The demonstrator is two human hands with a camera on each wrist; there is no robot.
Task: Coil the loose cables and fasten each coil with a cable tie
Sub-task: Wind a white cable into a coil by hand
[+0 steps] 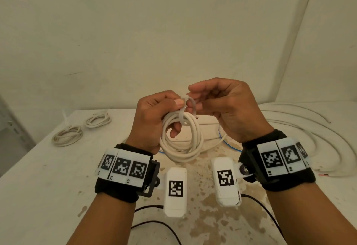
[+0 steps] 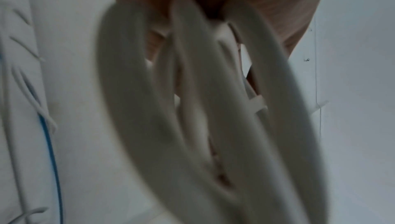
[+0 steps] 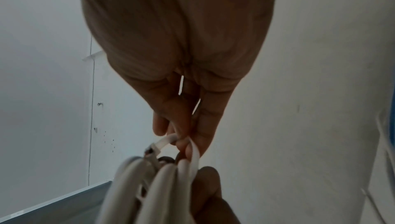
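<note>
My left hand [image 1: 164,113] grips a coil of thick white cable [image 1: 181,144] and holds it up above the table [image 1: 38,186]. A translucent white cable tie [image 1: 188,109] loops round the top of the coil. My right hand [image 1: 204,99] pinches the tie's loop next to my left thumb. In the right wrist view my fingertips [image 3: 188,144] pinch the cable tie [image 3: 164,141] just above the coil [image 3: 149,185]. The left wrist view is filled by the blurred coil [image 2: 192,109] hanging under my palm.
Two tied white cable coils [image 1: 67,135] [image 1: 98,120] lie at the table's far left, with a loose cable tie [image 1: 64,117] between them. Long loose white cables [image 1: 309,128] sprawl at the right. A blue-rimmed plate [image 1: 231,148] sits behind my hands. Black wires [image 1: 154,223] run along the near edge.
</note>
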